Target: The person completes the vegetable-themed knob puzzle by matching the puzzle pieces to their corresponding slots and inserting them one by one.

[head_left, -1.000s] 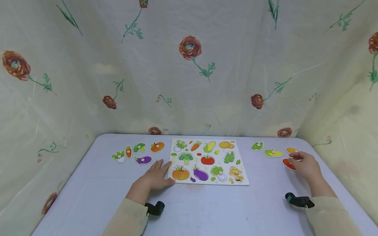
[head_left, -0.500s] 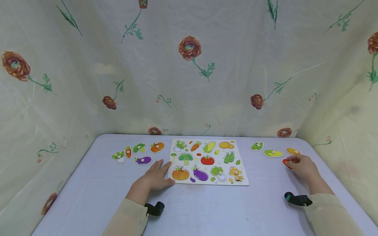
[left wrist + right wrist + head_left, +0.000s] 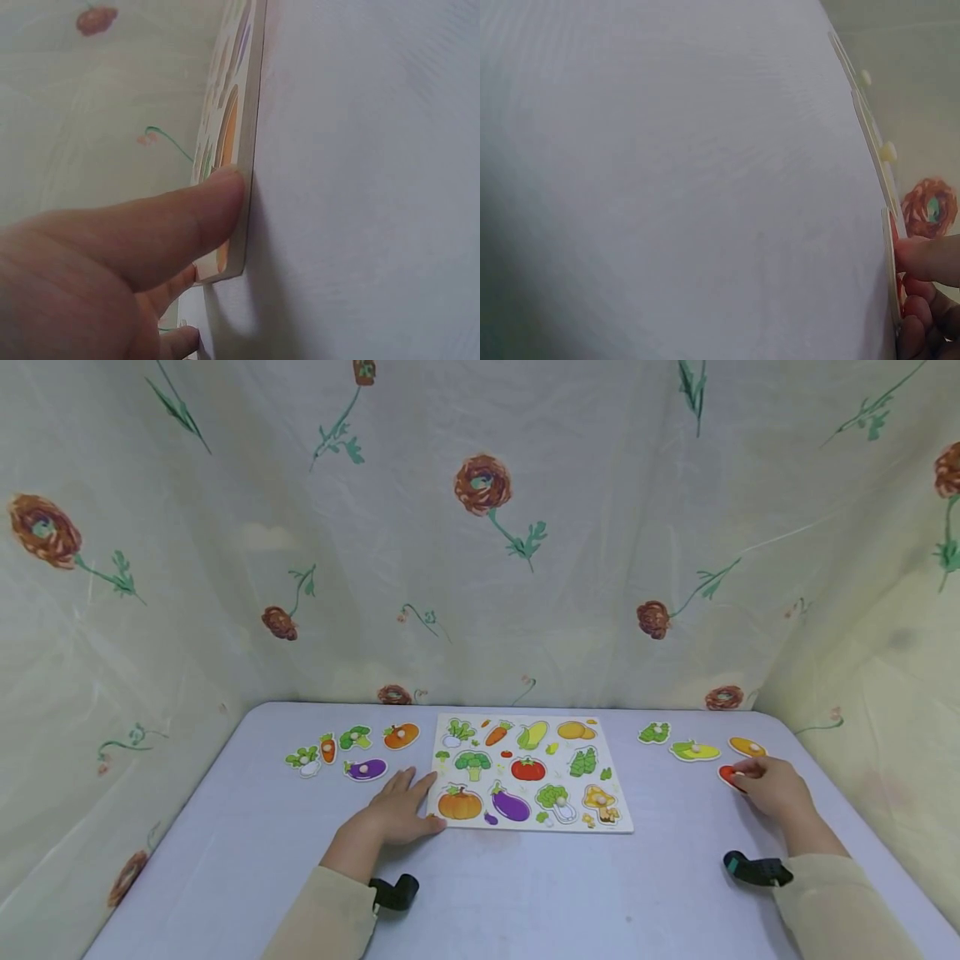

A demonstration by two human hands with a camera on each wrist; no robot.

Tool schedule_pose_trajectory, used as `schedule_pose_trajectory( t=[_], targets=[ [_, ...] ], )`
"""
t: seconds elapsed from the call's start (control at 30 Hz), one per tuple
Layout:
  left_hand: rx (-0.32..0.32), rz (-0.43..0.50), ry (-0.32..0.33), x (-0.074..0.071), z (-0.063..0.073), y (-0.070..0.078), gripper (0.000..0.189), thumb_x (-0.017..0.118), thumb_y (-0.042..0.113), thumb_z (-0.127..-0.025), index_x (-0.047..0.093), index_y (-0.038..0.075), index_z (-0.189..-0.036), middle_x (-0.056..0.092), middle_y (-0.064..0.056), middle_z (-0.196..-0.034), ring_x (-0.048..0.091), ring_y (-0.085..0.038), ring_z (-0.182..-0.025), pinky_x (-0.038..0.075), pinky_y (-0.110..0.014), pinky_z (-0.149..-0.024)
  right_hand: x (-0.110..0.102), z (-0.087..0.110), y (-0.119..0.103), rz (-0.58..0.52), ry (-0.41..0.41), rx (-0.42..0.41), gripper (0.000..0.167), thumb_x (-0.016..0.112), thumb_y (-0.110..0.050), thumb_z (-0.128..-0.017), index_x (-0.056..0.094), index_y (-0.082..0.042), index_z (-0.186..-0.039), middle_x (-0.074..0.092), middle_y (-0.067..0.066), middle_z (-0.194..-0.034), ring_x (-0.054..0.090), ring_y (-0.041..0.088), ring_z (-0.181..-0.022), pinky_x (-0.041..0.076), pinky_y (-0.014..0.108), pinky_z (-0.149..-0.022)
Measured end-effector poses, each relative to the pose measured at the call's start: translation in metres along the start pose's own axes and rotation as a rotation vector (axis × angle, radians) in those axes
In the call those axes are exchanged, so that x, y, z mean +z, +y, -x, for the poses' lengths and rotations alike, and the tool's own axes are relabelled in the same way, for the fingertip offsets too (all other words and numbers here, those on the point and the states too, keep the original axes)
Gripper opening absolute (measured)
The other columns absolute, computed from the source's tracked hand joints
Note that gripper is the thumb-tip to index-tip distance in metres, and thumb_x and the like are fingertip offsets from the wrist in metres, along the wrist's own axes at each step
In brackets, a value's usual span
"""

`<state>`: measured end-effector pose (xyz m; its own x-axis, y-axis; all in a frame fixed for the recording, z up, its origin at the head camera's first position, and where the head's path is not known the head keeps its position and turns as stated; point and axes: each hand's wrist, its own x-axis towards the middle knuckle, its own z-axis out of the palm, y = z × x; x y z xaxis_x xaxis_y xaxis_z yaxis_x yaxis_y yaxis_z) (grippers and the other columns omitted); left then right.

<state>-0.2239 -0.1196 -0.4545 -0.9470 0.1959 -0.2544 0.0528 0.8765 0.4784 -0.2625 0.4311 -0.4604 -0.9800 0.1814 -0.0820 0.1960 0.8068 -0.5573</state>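
A wooden peg puzzle board [image 3: 491,767] with vegetable shapes lies on the table; mushroom and cabbage pieces with knobs sit in its front right. My left hand [image 3: 392,810] rests at its front left corner, fingers loosely spread, thumb [image 3: 217,202] against the front edge. At the far right, my right hand [image 3: 776,789] pinches the red tomato puzzle piece [image 3: 729,777], partly hidden by the fingers. In the right wrist view the tomato piece [image 3: 892,240] stands near the fingertips [image 3: 915,255]; whether it is off the table I cannot tell.
Right of the board lie a green piece [image 3: 655,732], a corn piece [image 3: 694,750] and a yellow piece [image 3: 747,747]. To its left are an eggplant [image 3: 366,769], pumpkin [image 3: 401,736], broccoli [image 3: 356,737], carrot [image 3: 327,748] and radish [image 3: 303,761]. A flowered curtain [image 3: 570,568] encloses the table.
My right hand has moved slightly left and down, uncovering more of the yellow piece, and its fingers have come together on the tomato piece. My left hand keeps its place.
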Motion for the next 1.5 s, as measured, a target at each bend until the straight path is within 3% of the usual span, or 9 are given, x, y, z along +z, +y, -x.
schedule_pose_trajectory(
  t=[0.23, 0.43, 0.8, 1.07, 1.5],
  targets=[
    [-0.009, -0.013, 0.002, 0.003, -0.003, -0.003, 0.080, 0.072, 0.042, -0.089, 0.037, 0.018, -0.156, 0.020, -0.016, -0.165, 0.011, -0.037, -0.152, 0.022, -0.065, -0.115, 0.000, -0.004, 0.004, 0.019, 0.000, -0.005, 0.026, 0.058, -0.009, -0.096, 0.061, 0.013, -0.110, 0.061, 0.017, -0.086, 0.053, 0.031, -0.079, 0.042, 0.033, -0.063],
    [-0.010, -0.019, 0.001, 0.004, -0.006, -0.005, 0.080, 0.071, 0.043, -0.089, 0.036, 0.019, -0.157, 0.020, -0.016, -0.165, 0.011, -0.037, -0.152, 0.022, -0.065, -0.115, -0.003, -0.006, 0.001, 0.009, -0.006, 0.020, 0.027, 0.058, -0.011, -0.098, 0.061, 0.011, -0.114, 0.060, 0.022, -0.094, 0.051, 0.035, -0.085, 0.043, 0.037, -0.068],
    [-0.012, -0.015, 0.001, 0.003, -0.007, -0.004, 0.079, 0.071, 0.043, -0.089, 0.037, 0.019, -0.156, 0.020, -0.016, -0.165, 0.011, -0.037, -0.152, 0.023, -0.066, -0.114, -0.010, 0.006, -0.025, 0.007, -0.049, -0.079, 0.033, 0.061, -0.014, -0.098, 0.060, 0.011, -0.120, 0.060, 0.031, -0.108, 0.053, 0.040, -0.093, 0.050, 0.040, -0.075],
    [-0.013, -0.020, 0.005, 0.002, -0.007, -0.005, 0.079, 0.072, 0.042, -0.089, 0.037, 0.019, -0.156, 0.020, -0.016, -0.165, 0.012, -0.037, -0.152, 0.023, -0.066, -0.114, -0.009, 0.015, -0.058, -0.009, -0.054, -0.163, 0.032, 0.064, -0.016, -0.098, 0.062, 0.007, -0.119, 0.062, 0.026, -0.107, 0.055, 0.034, -0.091, 0.050, 0.034, -0.071],
    [-0.010, -0.003, -0.006, 0.001, -0.003, -0.002, 0.078, 0.071, 0.041, -0.089, 0.037, 0.019, -0.156, 0.020, -0.016, -0.165, 0.011, -0.037, -0.152, 0.022, -0.066, -0.114, 0.000, 0.029, -0.124, -0.065, -0.167, -0.234, 0.027, 0.064, -0.015, -0.099, 0.064, 0.004, -0.118, 0.065, 0.014, -0.100, 0.056, 0.027, -0.088, 0.052, 0.031, -0.075]
  ],
)
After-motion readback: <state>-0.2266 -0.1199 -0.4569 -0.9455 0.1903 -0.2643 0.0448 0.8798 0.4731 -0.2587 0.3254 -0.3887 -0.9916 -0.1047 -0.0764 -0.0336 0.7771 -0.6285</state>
